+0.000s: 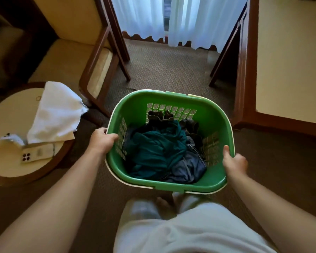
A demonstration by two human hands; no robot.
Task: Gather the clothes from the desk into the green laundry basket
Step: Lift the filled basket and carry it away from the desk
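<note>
I hold the green basket [171, 185] above the carpet, left hand [102, 141] and right hand [234, 163] each clamped on a side rim. The clothes [159, 150] lie piled inside. Risk: tilting the basket could spill them; uneven grip would cause it.

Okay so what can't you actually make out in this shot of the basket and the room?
- Head view: the lower clothes in the green laundry basket lie hidden under the teal garment.
- Fingers of the left hand and right hand curl over the rim, out of sight.
- The desk's top is cut off by the right edge.
- The white cloth covers part of the round table.
</note>
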